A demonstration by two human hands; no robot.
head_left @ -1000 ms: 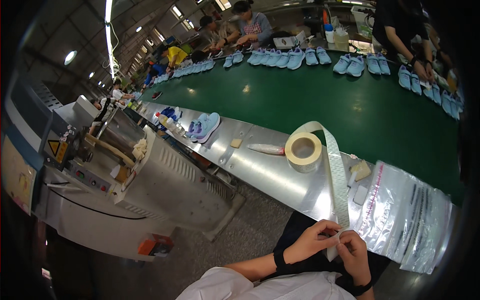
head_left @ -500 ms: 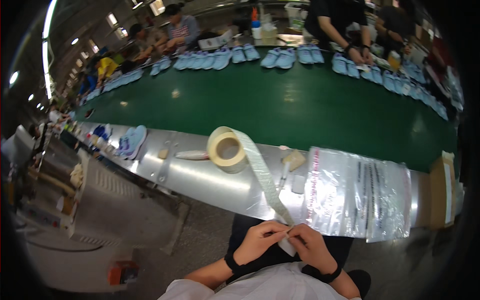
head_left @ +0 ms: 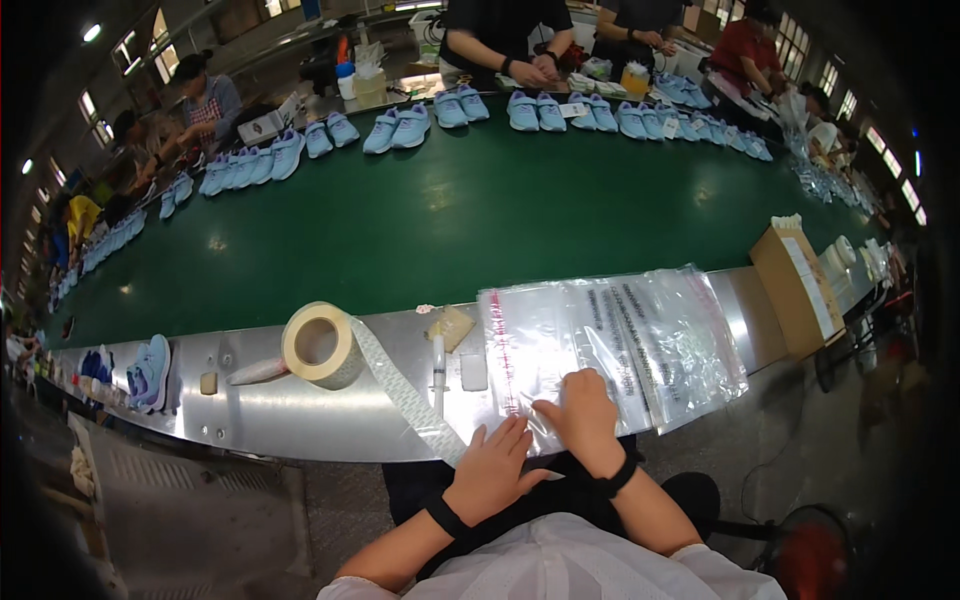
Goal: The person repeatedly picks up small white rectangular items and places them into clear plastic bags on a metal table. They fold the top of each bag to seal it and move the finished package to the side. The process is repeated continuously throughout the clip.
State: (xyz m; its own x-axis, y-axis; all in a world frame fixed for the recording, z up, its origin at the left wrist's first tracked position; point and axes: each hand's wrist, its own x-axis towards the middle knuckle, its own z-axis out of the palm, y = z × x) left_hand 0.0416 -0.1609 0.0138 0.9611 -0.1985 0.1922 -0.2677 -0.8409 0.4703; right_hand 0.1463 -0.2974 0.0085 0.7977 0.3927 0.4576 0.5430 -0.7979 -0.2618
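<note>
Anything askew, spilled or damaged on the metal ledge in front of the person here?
Nothing spilled or damaged. The roll of pale tape trails a long loose strip diagonally over the steel ledge toward the left hand. The clear plastic bags lie fanned, overhanging the near edge under the right hand.

A steel bench [head_left: 300, 415] carries a tape roll [head_left: 318, 346], clear plastic bags [head_left: 620, 340] and a cardboard box [head_left: 797, 288] beside a green conveyor [head_left: 450, 230].

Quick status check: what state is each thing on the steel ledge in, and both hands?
Tape roll: on its side, strip unrolled toward the hands.
Clear bags: flat, overlapping stack.
Syringe-like applicator: lying flat, untouched.
Cardboard box: upright at the ledge's right end.
Left hand: flat on the ledge edge.
Right hand: pressing the nearest bag.
</note>
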